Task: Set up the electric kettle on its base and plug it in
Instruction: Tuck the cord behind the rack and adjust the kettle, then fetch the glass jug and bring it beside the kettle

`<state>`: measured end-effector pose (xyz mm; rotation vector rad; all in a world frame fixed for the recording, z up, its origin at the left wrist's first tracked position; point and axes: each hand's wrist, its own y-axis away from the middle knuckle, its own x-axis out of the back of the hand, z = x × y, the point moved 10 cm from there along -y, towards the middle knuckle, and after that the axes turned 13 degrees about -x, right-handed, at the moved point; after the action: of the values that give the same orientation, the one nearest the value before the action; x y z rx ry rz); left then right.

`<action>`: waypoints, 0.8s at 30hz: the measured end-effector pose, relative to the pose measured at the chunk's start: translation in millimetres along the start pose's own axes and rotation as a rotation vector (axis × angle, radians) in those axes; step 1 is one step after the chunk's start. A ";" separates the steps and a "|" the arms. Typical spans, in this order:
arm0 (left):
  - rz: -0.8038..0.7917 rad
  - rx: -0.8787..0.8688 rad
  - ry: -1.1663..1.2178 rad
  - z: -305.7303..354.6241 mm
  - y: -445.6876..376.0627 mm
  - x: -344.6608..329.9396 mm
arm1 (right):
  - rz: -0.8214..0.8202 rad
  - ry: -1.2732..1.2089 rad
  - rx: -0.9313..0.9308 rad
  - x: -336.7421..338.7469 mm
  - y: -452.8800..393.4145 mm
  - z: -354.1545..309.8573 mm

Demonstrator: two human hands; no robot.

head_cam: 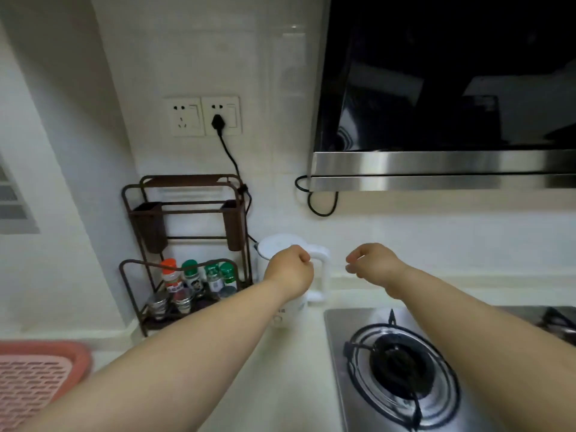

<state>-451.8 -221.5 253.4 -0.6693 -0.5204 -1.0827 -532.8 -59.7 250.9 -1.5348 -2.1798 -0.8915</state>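
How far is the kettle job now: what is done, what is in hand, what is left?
Done, it seems: a black plug sits in the right wall socket, its cord running down toward the white kettle, which stands upright on the counter. The base is hidden. In hand: nothing clearly; the left hand is curled in front of the handle, the right hand holds nothing. Left: perhaps nothing.

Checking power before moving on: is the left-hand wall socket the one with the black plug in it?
No, the black plug sits in the right socket; the left socket is empty.

Both forearms are stretched toward mid-frame. The left hand (289, 269) is curled; the right hand (372, 260) is loosely curled, holding nothing.
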 end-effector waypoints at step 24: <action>-0.688 -0.577 0.284 464.7 192.6 -406.1 | 0.581 -0.266 -0.512 400.6 292.2 434.2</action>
<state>-459.9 425.0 253.9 -0.8384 -0.1754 -1.9857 -371.5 579.4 249.0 -2.4761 -1.5428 -1.1300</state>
